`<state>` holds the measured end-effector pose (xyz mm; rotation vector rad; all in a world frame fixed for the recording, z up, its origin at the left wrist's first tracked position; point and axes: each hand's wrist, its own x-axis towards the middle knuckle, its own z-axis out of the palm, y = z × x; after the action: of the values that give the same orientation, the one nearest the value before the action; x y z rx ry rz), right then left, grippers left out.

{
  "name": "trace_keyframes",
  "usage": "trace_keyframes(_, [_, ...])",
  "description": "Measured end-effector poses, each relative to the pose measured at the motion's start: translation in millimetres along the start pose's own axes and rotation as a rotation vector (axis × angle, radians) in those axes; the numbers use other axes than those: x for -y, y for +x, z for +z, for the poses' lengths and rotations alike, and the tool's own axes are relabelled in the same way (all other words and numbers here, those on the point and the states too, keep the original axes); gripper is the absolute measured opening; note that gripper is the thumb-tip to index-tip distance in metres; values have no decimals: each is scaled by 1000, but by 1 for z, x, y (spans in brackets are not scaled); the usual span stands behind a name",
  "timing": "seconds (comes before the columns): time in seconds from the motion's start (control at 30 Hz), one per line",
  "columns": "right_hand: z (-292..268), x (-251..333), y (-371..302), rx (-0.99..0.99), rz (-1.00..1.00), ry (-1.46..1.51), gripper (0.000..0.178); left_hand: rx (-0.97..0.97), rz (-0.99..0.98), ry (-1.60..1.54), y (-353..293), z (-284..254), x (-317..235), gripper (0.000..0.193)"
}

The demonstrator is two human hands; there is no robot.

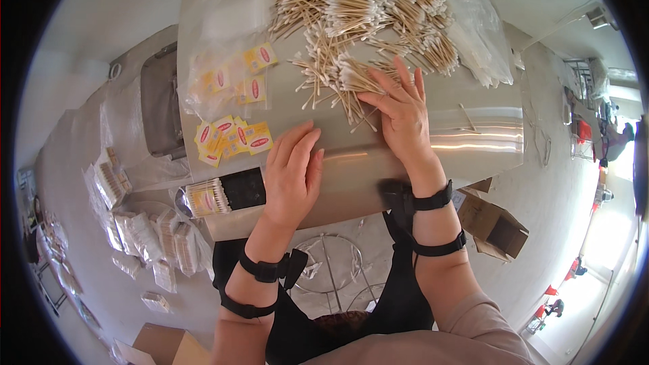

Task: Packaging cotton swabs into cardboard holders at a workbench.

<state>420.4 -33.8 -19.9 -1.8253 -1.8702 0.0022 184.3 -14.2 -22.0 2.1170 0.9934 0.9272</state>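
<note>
A large heap of wooden-stick cotton swabs (351, 10) with white tips spreads over the far part of the metal table (345, 176). My right hand (404, 111) is at its near edge, thumb and forefinger closing on the ends of a bundle of cotton swabs (358, 74). My left hand (294, 172) is over the table's near left, fingers loosely bent, thumb apart, with nothing visible in it. Just left of it lies a black holder (245, 189), beside a clear pack of swabs (206, 198). Yellow-and-white cards (233, 138) lie fanned behind these.
Clear plastic bags (233, 13) cover the far left, with more yellow cards (253, 89) among them. Another clear bag (476, 34) lies far right; a loose swab (468, 117) is nearby. Bagged packs (145, 236) and cardboard boxes (497, 223) are on the floor.
</note>
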Motion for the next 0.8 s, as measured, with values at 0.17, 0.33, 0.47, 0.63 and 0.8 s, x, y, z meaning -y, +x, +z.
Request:
trace_keyframes(0.17, [-15,32,-3,-90,93,51,22,-46,35,75,1,-1,4,30])
trace_keyframes(0.33, [1,54,-7,-50,122,28,25,-67,10,81,2,3,5,32])
trace_keyframes(0.47, [13,61,-9,-61,137,6,30,-85,23,77,3,3,6,33])
trace_keyframes(0.63, [6,59,-13,-3,100,138,23,-119,32,89,6,0,7,33])
trace_keyframes(0.8, [0,61,-19,107,7,204,18,-118,59,97,2,-5,9,35])
